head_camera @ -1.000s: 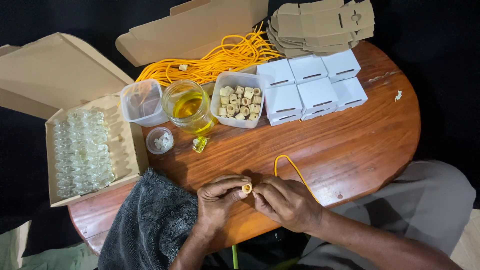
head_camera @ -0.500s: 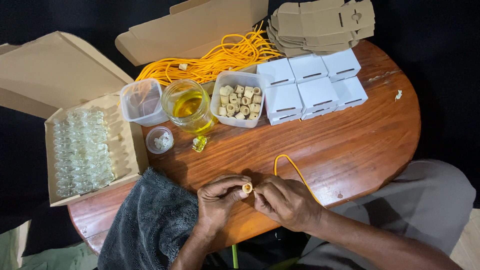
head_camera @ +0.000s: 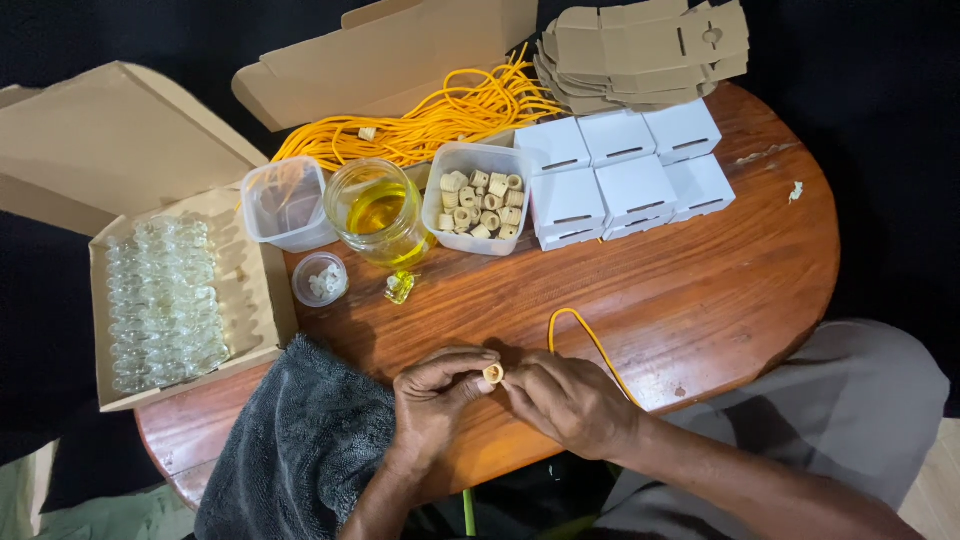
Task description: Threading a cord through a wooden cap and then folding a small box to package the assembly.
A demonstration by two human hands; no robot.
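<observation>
Cork ring (head_camera: 493, 374), small, tan: lower centre of frame, pinched by left hand (head_camera: 437, 400) fingertips. Right hand (head_camera: 570, 402) closed on yellow cord (head_camera: 578, 328), whose end meets the ring. Table (head_camera: 700, 280), wooden. Grey towel (head_camera: 300, 450), lower left.

A pale tan ring (head_camera: 493, 374) is seen against a reddish-brown wooden table (head_camera: 700, 290). Bright orange-yellow cords (head_camera: 440, 115) are piled behind white boxes (head_camera: 625, 170). Golden-yellow liquid is held in a clear jar (head_camera: 378, 212). A dark grey towel (head_camera: 300, 450) and plain brown cardboard (head_camera: 120, 140) are shown at left.
</observation>
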